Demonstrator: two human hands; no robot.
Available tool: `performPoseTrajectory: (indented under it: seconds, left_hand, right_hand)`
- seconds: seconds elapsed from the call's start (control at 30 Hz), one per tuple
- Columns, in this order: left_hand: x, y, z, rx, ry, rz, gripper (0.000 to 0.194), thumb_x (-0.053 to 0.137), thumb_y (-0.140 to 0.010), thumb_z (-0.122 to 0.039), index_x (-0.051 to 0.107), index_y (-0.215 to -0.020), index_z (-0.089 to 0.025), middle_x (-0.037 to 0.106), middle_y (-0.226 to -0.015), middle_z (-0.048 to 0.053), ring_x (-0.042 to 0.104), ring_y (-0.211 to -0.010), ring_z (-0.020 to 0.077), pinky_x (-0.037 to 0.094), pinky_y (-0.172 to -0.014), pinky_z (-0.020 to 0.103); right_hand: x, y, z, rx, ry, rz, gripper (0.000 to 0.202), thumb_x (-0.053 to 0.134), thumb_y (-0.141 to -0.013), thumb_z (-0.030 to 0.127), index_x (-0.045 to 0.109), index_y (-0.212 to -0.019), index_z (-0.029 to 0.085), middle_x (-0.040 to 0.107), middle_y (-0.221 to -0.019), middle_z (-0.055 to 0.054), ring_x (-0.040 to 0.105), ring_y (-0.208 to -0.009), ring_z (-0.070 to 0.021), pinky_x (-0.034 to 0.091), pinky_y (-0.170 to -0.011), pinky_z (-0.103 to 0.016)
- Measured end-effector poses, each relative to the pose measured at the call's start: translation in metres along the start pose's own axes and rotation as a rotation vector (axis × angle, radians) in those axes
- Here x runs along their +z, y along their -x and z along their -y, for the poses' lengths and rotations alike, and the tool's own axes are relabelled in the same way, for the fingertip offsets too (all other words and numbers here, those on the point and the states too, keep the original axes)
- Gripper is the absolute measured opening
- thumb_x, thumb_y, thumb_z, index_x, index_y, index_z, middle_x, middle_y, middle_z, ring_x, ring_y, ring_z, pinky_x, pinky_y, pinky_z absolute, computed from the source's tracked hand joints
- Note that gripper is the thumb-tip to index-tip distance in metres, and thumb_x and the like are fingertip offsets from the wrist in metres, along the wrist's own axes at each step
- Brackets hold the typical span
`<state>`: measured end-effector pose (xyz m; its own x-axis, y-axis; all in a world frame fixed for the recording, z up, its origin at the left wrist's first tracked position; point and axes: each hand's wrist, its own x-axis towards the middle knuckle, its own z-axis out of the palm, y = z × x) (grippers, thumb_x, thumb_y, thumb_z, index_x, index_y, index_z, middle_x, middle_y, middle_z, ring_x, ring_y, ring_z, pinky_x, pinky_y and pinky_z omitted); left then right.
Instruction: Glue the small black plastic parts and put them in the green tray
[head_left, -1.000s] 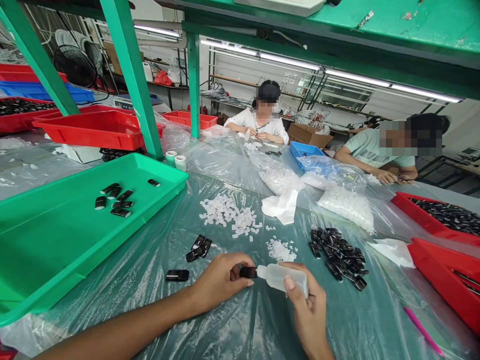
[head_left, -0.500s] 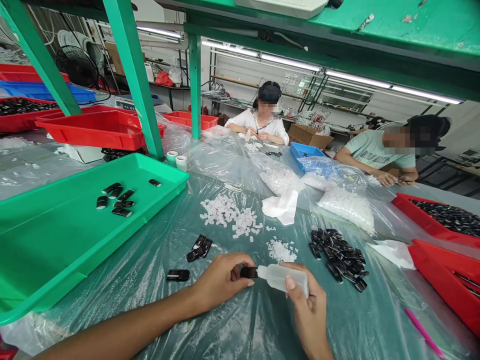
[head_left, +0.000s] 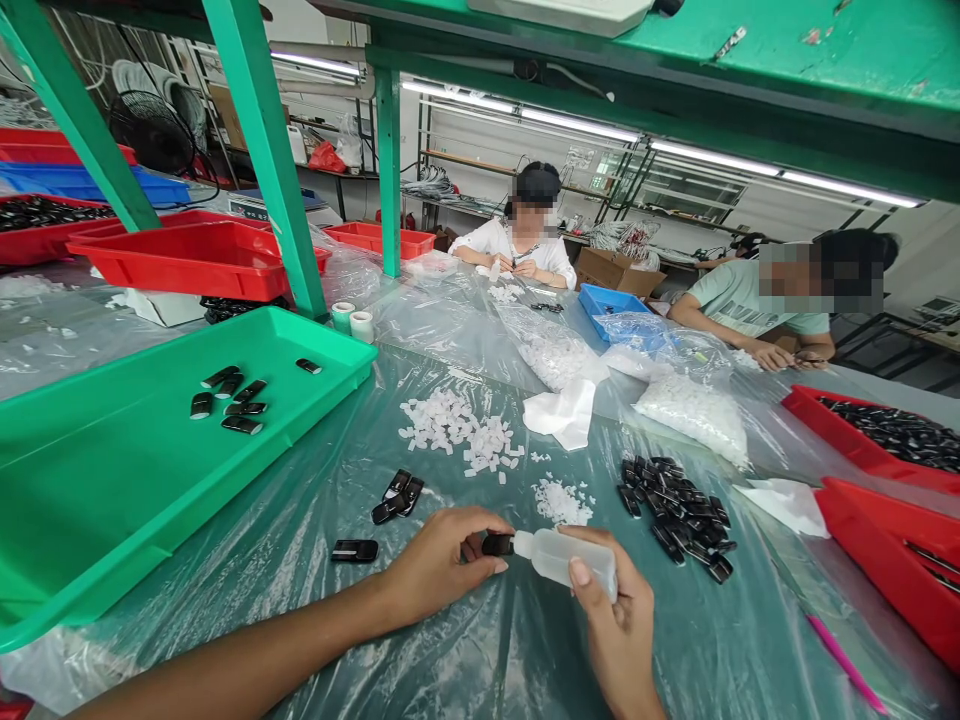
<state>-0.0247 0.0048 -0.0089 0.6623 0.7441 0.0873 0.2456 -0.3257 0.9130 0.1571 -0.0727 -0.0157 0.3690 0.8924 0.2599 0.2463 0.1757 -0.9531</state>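
Note:
Between the thumb and fingers of my left hand is a small glossy black casing, partly hidden by the fingers. My right hand is wrapped round a translucent white squeeze bottle, tilted nearly level. The bottle's tip meets the casing's right end. Left of my left hand lie a single black casing and a small group of black casings. Beyond the bottle are tiny white pieces and a heap of larger white pieces. A pile of black casings lies to the right.
At left, a green tray holds several black casings. Red trays line the right edge, near a pink stick. Green posts stand at the left. Two people sit across the table, near a bag of white pieces.
Hardly anything differs. My hands keep the bottle tip at the casing's end, and the whole view has shifted very slightly.

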Motion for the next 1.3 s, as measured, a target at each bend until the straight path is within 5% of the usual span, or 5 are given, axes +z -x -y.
performPoseTrajectory:
  seconds: [0.5,0.77,1.03,1.3]
  left_hand:
    - [-0.0005,0.0015,0.0014,0.042,-0.003,0.006,0.031,0.058,-0.081,-0.023,0.058,-0.112,-0.025,0.060,-0.099,0.004,0.058,-0.080,0.0155,0.046,-0.067,0.023]
    - [-0.0005,0.0000,-0.0015,0.054,-0.060,0.012,0.013,0.056,-0.082,-0.022,0.064,-0.092,-0.019,0.063,-0.090,0.004,0.059,-0.076,0.0152,0.048,-0.066,0.022]
    - [-0.0004,0.0021,-0.0022,0.055,-0.015,0.079,0.031,0.052,-0.085,-0.025,0.059,-0.115,-0.027,0.065,-0.106,0.004,0.062,-0.090,0.0183,0.049,-0.072,0.024]
    - [-0.0024,0.0011,-0.0065,0.056,-0.084,0.075,0.021,0.054,-0.084,-0.022,0.064,-0.103,-0.025,0.066,-0.098,0.004,0.060,-0.083,0.0183,0.047,-0.070,0.025]
  right_hand:
    - [-0.0015,-0.0022,0.0017,-0.023,0.029,-0.026,0.024,0.059,-0.076,0.038,0.064,-0.086,0.017,0.061,-0.073,-0.005,0.054,-0.057,-0.0153,0.044,-0.047,-0.022]
    - [-0.0020,-0.0009,0.0025,0.008,0.002,0.043,0.024,0.059,-0.075,0.039,0.063,-0.083,0.016,0.061,-0.070,-0.005,0.055,-0.057,-0.0176,0.045,-0.047,-0.024]
    - [-0.0042,0.0003,0.0003,0.010,0.013,0.036,0.025,0.059,-0.075,0.040,0.063,-0.083,0.017,0.061,-0.071,-0.006,0.055,-0.056,-0.0173,0.044,-0.045,-0.024]
    - [-0.0023,0.0021,0.0065,-0.060,0.097,-0.018,0.025,0.062,-0.072,0.038,0.065,-0.083,0.016,0.064,-0.073,-0.007,0.057,-0.057,-0.0179,0.041,-0.041,-0.022]
